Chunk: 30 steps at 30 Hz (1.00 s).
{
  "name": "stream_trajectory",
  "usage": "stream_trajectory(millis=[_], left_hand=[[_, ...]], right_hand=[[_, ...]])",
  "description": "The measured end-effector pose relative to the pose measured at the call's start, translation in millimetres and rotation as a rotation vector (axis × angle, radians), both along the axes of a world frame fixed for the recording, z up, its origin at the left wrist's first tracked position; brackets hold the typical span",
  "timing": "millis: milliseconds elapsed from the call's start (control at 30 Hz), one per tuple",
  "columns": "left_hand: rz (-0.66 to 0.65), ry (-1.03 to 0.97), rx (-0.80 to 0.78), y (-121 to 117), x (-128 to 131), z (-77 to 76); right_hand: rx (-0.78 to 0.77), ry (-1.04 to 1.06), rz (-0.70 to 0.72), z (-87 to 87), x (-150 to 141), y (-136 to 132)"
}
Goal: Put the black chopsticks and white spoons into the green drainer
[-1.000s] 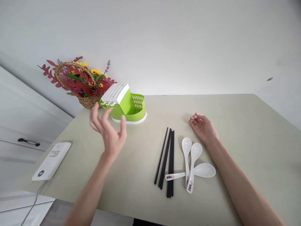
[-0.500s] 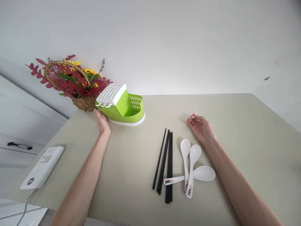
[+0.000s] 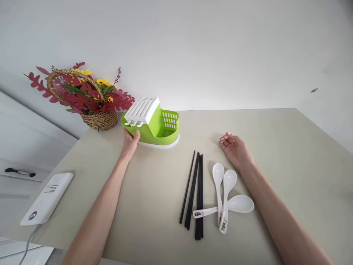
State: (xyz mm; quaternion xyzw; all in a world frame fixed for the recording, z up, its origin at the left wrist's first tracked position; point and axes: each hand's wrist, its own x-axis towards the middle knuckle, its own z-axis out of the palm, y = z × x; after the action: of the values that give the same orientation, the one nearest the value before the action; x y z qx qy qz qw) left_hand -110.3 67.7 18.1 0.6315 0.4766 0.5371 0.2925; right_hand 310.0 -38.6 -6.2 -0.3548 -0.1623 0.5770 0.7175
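My left hand (image 3: 130, 144) is closed on the left end of a green and white cutlery holder (image 3: 157, 133), its thumb against the front wall and the other fingers hidden behind. The holder has a slotted white top, small hooks and a lattice-walled basket at its right. On the table to the right rests my right hand (image 3: 234, 150), palm turned inward, fingers loosely curled and holding nothing. Between my forearms lie several black chopsticks (image 3: 191, 195) and three white spoons (image 3: 229, 180). One spoon lies crosswise, its handle over the chopsticks.
A wicker basket (image 3: 102, 120) of red leaves and yellow flowers stands at the back left, beside the holder. Near the table's left edge lies a white corded device (image 3: 49, 198). Behind the table (image 3: 289, 147) rises a white wall; a drawer handle (image 3: 20, 172) shows at far left.
The cutlery holder has shifted right, away from the flower basket, along with my left hand, whose thumb now shows on its front. My right hand stays in place. The view has tilted slightly.
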Motion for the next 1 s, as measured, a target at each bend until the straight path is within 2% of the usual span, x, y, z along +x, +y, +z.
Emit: stream_trajectory(millis=[167,300,433,733,867,1000], left_hand=[[-0.103,-0.017,-0.062,2,22,-5.4],[-0.152,-0.038,-0.092,3,50,-13.7],[-0.205,-0.014,-0.107,-2,81,-16.7],[-0.258,0.076,-0.104,-31,143,-14.5],[-0.344,0.164,-0.058,-41,157,-21.8],[-0.408,0.227,-0.012,-46,160,-26.8]], right_hand=[[0.005,-0.019,-0.003,-1.9,0,0],[0.005,-0.051,-0.012,-4.5,1,1],[0.002,-0.111,-0.08,-9.0,-2,3],[0.126,-0.622,-0.19,-13.1,-22,2],[0.153,-0.636,-0.28,-11.3,-15,1],[0.131,-0.562,-0.327,-10.3,-6,1]])
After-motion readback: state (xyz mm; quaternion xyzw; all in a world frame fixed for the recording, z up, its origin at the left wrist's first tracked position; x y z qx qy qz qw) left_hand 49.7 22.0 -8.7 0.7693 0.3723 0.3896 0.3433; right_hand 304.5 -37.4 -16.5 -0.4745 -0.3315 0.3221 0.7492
